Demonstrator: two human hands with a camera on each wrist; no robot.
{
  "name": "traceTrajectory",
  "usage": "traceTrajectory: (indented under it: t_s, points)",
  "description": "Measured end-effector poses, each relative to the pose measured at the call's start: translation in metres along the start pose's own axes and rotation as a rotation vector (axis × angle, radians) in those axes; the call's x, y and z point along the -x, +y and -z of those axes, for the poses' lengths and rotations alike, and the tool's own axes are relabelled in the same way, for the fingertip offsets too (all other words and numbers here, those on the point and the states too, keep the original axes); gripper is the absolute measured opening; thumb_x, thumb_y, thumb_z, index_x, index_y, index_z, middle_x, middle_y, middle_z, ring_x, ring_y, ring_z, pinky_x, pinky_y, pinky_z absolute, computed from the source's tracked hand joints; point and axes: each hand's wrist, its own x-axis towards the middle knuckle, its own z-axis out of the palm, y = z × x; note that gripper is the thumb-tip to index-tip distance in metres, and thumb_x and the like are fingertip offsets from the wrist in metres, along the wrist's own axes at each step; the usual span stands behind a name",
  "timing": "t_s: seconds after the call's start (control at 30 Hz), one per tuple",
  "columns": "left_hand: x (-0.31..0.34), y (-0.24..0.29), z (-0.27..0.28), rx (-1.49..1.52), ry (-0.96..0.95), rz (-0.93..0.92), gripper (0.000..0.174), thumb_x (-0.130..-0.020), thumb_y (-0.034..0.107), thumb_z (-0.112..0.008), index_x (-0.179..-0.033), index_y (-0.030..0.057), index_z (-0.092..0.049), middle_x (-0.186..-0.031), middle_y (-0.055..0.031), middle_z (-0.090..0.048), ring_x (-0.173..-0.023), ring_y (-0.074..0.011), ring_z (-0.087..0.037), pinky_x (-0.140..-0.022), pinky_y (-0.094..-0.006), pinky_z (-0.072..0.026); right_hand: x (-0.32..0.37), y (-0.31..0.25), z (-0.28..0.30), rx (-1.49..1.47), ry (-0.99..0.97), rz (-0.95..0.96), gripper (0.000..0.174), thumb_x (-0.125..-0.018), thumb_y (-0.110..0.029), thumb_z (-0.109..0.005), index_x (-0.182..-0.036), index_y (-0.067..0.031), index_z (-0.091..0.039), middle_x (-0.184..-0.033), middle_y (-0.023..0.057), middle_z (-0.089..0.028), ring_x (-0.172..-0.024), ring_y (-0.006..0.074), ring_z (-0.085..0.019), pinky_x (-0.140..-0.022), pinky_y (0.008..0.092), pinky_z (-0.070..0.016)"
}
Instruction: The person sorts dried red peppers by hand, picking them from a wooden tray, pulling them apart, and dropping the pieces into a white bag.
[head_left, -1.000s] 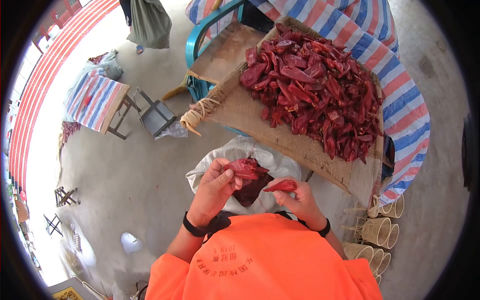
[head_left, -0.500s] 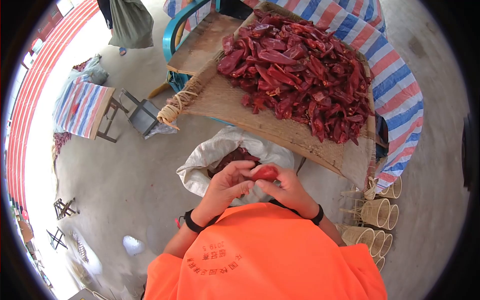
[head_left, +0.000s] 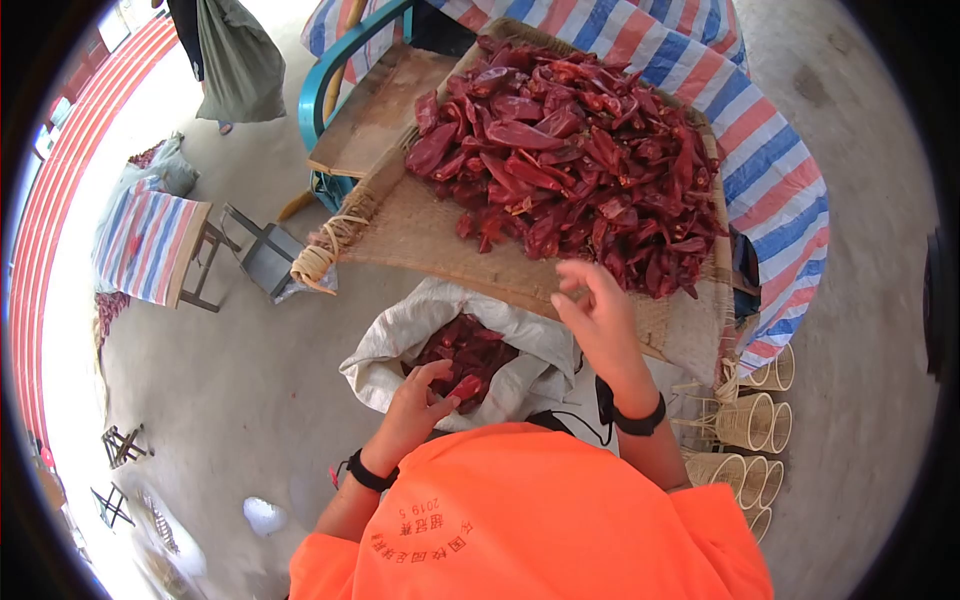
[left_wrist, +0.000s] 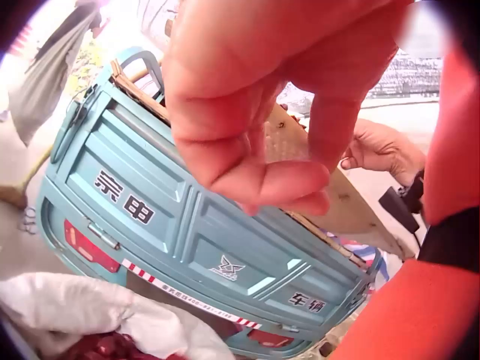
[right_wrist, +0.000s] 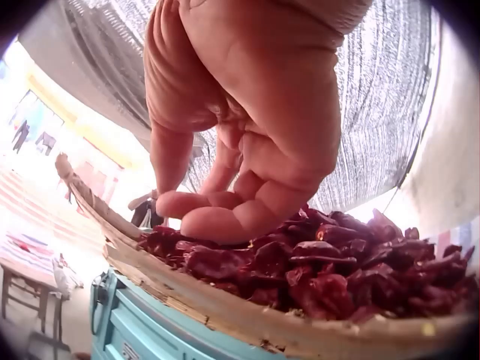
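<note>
Below the tray, my left hand [head_left: 408,412] hangs over the near side of a white woven sack [head_left: 375,350] with dried red peppers [head_left: 462,342] inside. Its fingers are loosely bent, and the left wrist view shows nothing between them. One brighter red pepper [head_left: 467,388] shows just past its fingertips, over the sack mouth. My right hand [head_left: 606,325] is at the front edge of a flat woven tray [head_left: 400,235], fingers spread and bent. In the right wrist view its fingertips are close by the heap of dried red peppers [right_wrist: 360,262], with no pepper in the grasp.
The tray lies across a teal vehicle bed [left_wrist: 180,217], beside striped sheeting [head_left: 775,200]. Several rattan baskets [head_left: 745,425] stand at the right. A grey chair [head_left: 268,262] and a cloth-covered table [head_left: 150,245] are at the left. Another person holds a grey-green bag [head_left: 240,65].
Both hands worked together on red peppers over the sack. They have since separated: the right went up and forward to the tray without a pepper, the left lower toward the sack.
</note>
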Motion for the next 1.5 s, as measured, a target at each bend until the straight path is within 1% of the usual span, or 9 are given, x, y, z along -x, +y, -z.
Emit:
traceTrajectory:
  t_s: [0.17, 0.47, 0.77, 0.8, 1.0, 1.1, 1.3, 1.43, 1.5]
  points:
    - [-0.009, -0.018, -0.009, 0.187, -0.061, -0.001, 0.036, -0.090, 0.006, -0.063, -0.125, 0.0026, -0.054, -0.104, -0.0037, -0.062, -0.080, -0.0081, -0.056, -0.075, -0.0243, -0.0483, -0.039, -0.008, -0.010, 0.443, 0.078, 0.069, 0.040, -0.087, -0.022, -0.065, -0.125, -0.0160, -0.055, -0.108, 0.0141, -0.060, -0.078, 0.0311, -0.065, -0.070, 0.0433, -0.0510]
    - [-0.006, -0.018, -0.019, 0.208, -0.131, 0.009, 0.032, -0.092, 0.007, -0.061, -0.123, 0.0031, -0.055, -0.103, -0.0029, -0.062, -0.084, -0.0083, -0.055, -0.076, -0.0250, -0.0481, -0.064, -0.005, -0.027, 0.740, -0.042, -0.076, 0.034, -0.086, -0.033, -0.065, -0.115, -0.0182, -0.058, -0.098, 0.0176, -0.063, -0.086, 0.0375, -0.066, -0.071, 0.0474, -0.0522]
    - [-0.006, -0.021, -0.013, 0.284, -0.082, -0.017, 0.031, -0.091, 0.007, -0.062, -0.120, 0.0019, -0.056, -0.103, -0.0076, -0.064, -0.083, -0.0107, -0.059, -0.075, -0.0267, -0.0507, -0.051, -0.021, 0.008, 0.401, 0.045, -0.195, 0.018, -0.079, -0.023, -0.064, -0.093, -0.0134, -0.058, -0.078, 0.0116, -0.065, -0.077, 0.0317, -0.066, -0.068, 0.0430, -0.0493]
    - [-0.007, -0.017, -0.009, 0.318, -0.090, -0.021, 0.030, -0.092, 0.007, -0.061, -0.121, 0.0028, -0.056, -0.104, -0.0059, -0.064, -0.084, -0.0100, -0.059, -0.075, -0.0257, -0.0496, -0.049, -0.015, 0.012, 0.283, 0.048, -0.210, 0.016, -0.083, -0.024, -0.063, -0.091, -0.0121, -0.057, -0.076, 0.0086, -0.066, -0.063, 0.0246, -0.063, -0.060, 0.0359, -0.0484]
    - [-0.014, 0.030, 0.005, 0.510, -0.052, -0.155, 0.023, -0.096, 0.009, -0.058, -0.119, 0.0057, -0.056, -0.106, -0.0002, -0.062, -0.089, -0.0077, -0.058, -0.074, -0.0223, -0.0467, -0.036, -0.017, 0.022, -0.605, -0.049, -0.375, 0.017, -0.092, -0.026, -0.057, -0.091, -0.0096, -0.056, -0.074, 0.0022, -0.064, -0.050, 0.0064, -0.052, -0.047, 0.0203, -0.0403]
    - [-0.020, 0.046, 0.006, 0.473, -0.032, -0.300, 0.030, -0.094, 0.003, -0.058, -0.123, 0.0052, -0.055, -0.113, -0.0035, -0.060, -0.090, -0.0088, -0.059, -0.075, -0.0233, -0.0481, -0.025, -0.014, 0.020, -0.792, -0.189, -0.403, 0.017, -0.093, -0.025, -0.056, -0.092, -0.0084, -0.056, -0.073, 0.0032, -0.063, -0.051, 0.0077, -0.053, -0.048, 0.0209, -0.0408]
    - [-0.027, 0.088, 0.001, -0.050, 0.105, -0.690, 0.051, -0.085, -0.011, -0.058, -0.132, 0.0053, -0.052, -0.136, -0.0135, -0.049, -0.095, -0.0146, -0.061, -0.076, -0.0249, -0.0505, 0.003, -0.027, 0.004, -0.738, -0.593, -0.529, 0.018, -0.094, -0.025, -0.055, -0.089, -0.0071, -0.059, -0.071, 0.0049, -0.062, -0.050, 0.0076, -0.050, -0.048, 0.0200, -0.0393]
    - [-0.038, 0.059, -0.012, -0.089, 0.132, -0.760, 0.037, -0.086, -0.008, -0.060, -0.121, 0.0054, -0.060, -0.122, -0.0092, -0.061, -0.092, -0.0162, -0.062, -0.074, -0.0250, -0.0511, 0.011, -0.025, -0.008, -0.708, -0.675, -0.485, 0.026, -0.098, -0.030, -0.051, -0.092, -0.0063, -0.061, -0.072, 0.0047, -0.061, -0.051, 0.0076, -0.051, -0.049, 0.0205, -0.0397]
    - [-0.031, 0.053, -0.010, 0.038, 0.104, -0.606, 0.031, -0.087, -0.006, -0.061, -0.117, 0.0046, -0.062, -0.116, -0.0076, -0.063, -0.091, -0.0150, -0.062, -0.073, -0.0251, -0.0510, 0.013, -0.029, -0.005, -0.714, -0.630, -0.487, 0.030, -0.100, -0.032, -0.047, -0.095, -0.0062, -0.061, -0.073, 0.0043, -0.061, -0.053, 0.0075, -0.051, -0.051, 0.0206, -0.0406]
